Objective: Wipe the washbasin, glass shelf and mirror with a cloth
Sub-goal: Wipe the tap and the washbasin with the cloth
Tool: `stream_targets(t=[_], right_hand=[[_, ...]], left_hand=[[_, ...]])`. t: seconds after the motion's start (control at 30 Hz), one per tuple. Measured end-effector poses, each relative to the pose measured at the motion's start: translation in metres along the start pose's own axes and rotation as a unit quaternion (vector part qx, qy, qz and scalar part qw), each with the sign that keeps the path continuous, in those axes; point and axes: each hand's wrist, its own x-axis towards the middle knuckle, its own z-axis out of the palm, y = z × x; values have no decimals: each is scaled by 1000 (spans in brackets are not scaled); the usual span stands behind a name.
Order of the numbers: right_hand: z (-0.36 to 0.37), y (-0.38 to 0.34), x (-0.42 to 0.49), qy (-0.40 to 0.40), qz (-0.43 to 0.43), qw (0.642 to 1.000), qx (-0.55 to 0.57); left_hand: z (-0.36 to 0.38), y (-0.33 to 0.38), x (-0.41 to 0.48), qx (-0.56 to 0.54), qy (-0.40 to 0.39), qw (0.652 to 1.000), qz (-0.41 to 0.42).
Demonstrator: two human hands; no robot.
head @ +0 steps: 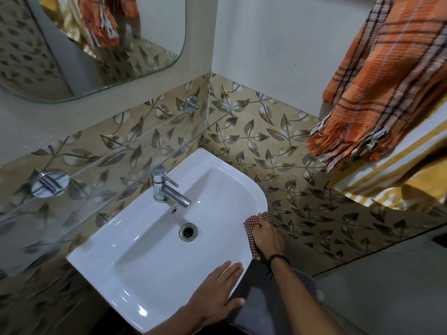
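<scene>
A white washbasin [135, 267] with a chrome tap [167, 189] and a drain [188, 232] fills the middle of the head view. My right hand [267, 239] presses a small red checked cloth [250, 226] against the basin's right rim. My left hand [217, 296] lies flat with straight fingers on the front rim, thumb over the edge. A glass shelf [79, 184] runs along the tiled wall above the basin. The mirror [92, 44] hangs at the upper left.
An orange plaid towel [387, 81] and a yellow striped towel [396, 175] hang on the right wall. Chrome brackets [49, 183] hold the shelf. Leaf-patterned tiles cover the corner walls. A grey perforated basket edge [307, 284] shows below the basin by my right forearm.
</scene>
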Motion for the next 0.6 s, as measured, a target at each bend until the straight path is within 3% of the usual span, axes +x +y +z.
stream_targets(t=[0.23, 0.6], right_hand=[[-17, -8, 53, -27, 5, 999, 33], [-9, 5, 47, -20, -5, 999, 39]], left_hand=[[9, -7, 1, 17, 30, 999, 6], [5, -3, 1, 9, 20, 1000, -8]])
